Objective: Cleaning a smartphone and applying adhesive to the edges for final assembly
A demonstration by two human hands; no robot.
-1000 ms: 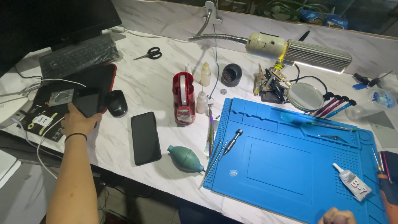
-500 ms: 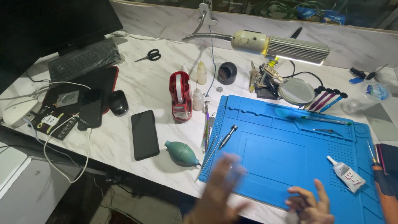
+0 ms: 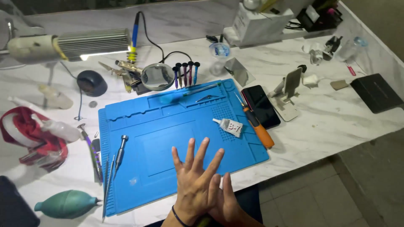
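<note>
Both hands hold nothing. The left hand (image 3: 194,181) lies with its fingers spread wide over the near edge of the blue work mat (image 3: 168,138), its grip open and flat. The right hand (image 3: 225,201) is tucked just under and beside it, touching it, fingers straight and loose, likewise empty. A dark band circles the left wrist.

On the mat, beyond the fingertips, a small white glue tube (image 3: 228,126) lies slanted; a silver screwdriver (image 3: 120,149) rests near the mat's left edge. An orange-handled screwdriver (image 3: 257,128) lies along the mat's right border, touching a black phone (image 3: 261,105) on the marble worktop (image 3: 332,122). A white phone stand (image 3: 288,94) sits just beyond. At the far left, a green air blower (image 3: 65,204) lies off the mat.
</note>
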